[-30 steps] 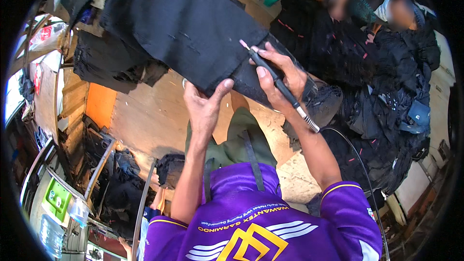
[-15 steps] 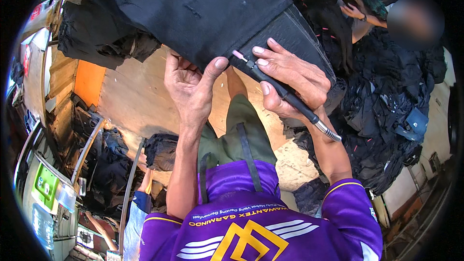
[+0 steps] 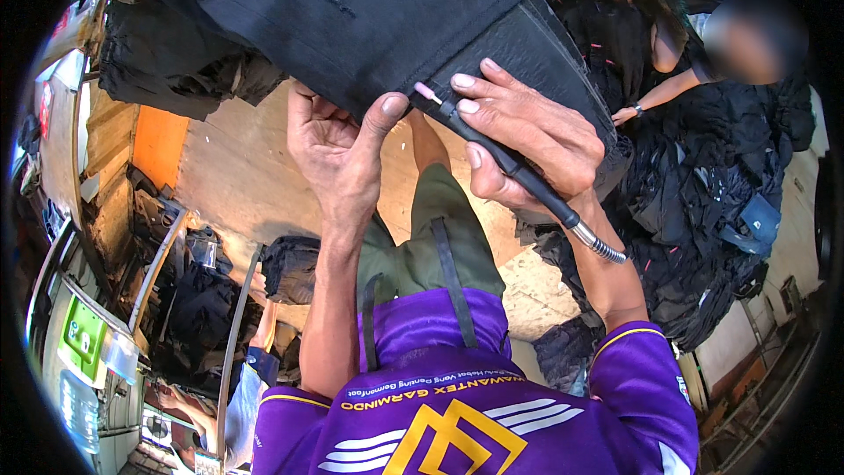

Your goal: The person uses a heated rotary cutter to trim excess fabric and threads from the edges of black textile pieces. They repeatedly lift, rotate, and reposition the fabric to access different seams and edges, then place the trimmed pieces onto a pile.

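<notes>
Black denim cloth (image 3: 378,31), with short frayed marks near its far edge, is stretched over a dark flat board (image 3: 536,40) in front of me. My left hand (image 3: 338,154) holds the cloth's near edge, thumb up and fingers curled; the fingertips are partly hidden. In my right hand (image 3: 541,136) is a slim black rotary grinder handpiece (image 3: 519,170). Its pink grinding tip (image 3: 424,90) is at the cloth's near edge, close to my left thumb; I cannot tell whether it touches. A ribbed metal cable end (image 3: 598,242) runs back along my right forearm.
Dark garments (image 3: 686,211) lie in a large heap on the right, where another person (image 3: 681,44) sits. More dark cloth (image 3: 176,62) hangs at the far left. Below is a wooden floor (image 3: 237,158). Another person's sleeve (image 3: 242,418) shows at lower left, near a green container (image 3: 81,341).
Both hands, the cloth and the handpiece have shifted very slightly, keeping the same hold. The person at right has moved, with one arm now reaching down toward the heap.
</notes>
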Motion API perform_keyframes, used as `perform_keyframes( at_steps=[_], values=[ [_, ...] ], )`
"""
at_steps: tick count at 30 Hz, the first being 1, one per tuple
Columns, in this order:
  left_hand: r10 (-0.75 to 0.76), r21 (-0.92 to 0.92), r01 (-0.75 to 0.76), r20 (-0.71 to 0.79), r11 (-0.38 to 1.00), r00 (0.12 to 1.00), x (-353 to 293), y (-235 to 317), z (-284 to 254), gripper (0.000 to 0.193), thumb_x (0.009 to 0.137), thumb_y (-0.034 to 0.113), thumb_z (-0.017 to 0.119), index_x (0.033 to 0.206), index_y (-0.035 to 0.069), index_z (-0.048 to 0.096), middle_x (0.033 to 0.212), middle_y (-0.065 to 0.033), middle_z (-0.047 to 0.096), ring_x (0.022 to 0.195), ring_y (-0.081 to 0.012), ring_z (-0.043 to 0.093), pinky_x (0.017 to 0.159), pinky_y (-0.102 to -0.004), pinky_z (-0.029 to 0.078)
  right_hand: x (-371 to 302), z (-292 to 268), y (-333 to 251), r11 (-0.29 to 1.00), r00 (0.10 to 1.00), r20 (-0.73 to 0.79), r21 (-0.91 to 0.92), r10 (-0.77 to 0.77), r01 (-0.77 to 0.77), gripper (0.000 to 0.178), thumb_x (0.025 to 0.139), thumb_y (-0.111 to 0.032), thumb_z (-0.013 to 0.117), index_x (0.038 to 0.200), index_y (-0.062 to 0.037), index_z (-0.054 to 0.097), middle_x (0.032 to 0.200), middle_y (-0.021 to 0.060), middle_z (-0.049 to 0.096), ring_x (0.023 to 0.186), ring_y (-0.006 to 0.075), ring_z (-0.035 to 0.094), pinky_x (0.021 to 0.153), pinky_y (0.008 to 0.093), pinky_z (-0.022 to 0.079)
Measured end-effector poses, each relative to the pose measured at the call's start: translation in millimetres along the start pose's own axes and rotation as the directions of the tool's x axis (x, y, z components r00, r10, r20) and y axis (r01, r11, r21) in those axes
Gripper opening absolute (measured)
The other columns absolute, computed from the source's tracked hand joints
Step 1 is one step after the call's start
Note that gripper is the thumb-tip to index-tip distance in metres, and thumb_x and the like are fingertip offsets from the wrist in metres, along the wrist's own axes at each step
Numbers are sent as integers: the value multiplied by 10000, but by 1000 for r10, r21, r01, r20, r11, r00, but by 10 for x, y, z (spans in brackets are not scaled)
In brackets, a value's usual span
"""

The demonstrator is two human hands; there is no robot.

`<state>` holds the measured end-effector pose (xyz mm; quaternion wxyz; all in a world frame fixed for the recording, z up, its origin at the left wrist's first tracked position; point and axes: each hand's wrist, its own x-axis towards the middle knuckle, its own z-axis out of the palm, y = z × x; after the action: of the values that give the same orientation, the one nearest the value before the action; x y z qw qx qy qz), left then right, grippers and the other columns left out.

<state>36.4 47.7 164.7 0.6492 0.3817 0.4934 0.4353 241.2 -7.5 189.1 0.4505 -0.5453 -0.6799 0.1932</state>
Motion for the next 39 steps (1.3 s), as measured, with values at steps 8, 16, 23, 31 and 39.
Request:
perform_keyframes(
  at_steps=[8,16,23,31,39],
  values=[
    [14,-3,-14,3,1000,1000,-6,-9,6,590,915,-14,892,1392,0,545,1263,-159,703,1163,-214,720,1064,-358,601,2,-20,-15,999,998,-40,-28,45,-46,304,717,2,806,1019,23,836,977,189,831,1049,334,835,1026,511,662],
    [-10,9,10,-5,1000,1000,-11,4,-2,598,912,-3,897,1392,-2,541,1272,-174,699,1197,-231,715,1089,-381,603,-3,-23,-9,995,993,-93,-64,71,-77,280,720,-9,804,995,30,835,971,178,835,1054,336,836,1026,512,660],
    [-6,31,6,8,1000,1000,-1,-5,-24,632,907,5,904,1412,-9,525,1291,-179,689,1213,-243,708,1106,-387,596,-20,-13,21,988,982,-161,-97,100,-117,252,755,-26,788,996,31,832,967,168,836,1046,341,837,1029,529,652],
    [-15,23,14,9,1000,1000,-9,-23,-20,624,902,14,912,1400,-19,537,1271,-180,696,1188,-238,717,1082,-378,605,-26,-45,-2,990,986,-127,-81,106,-117,258,753,-31,799,1003,24,834,976,165,838,1062,343,834,1040,533,647],
    [-57,27,57,-2,998,998,-17,-19,-34,593,912,17,906,1393,-10,561,1240,-157,723,1153,-214,727,1058,-360,599,-5,-29,-18,998,998,-4,-8,57,-57,246,791,-55,808,1025,10,844,961,176,832,1060,336,834,1040,524,652]
  ],
)
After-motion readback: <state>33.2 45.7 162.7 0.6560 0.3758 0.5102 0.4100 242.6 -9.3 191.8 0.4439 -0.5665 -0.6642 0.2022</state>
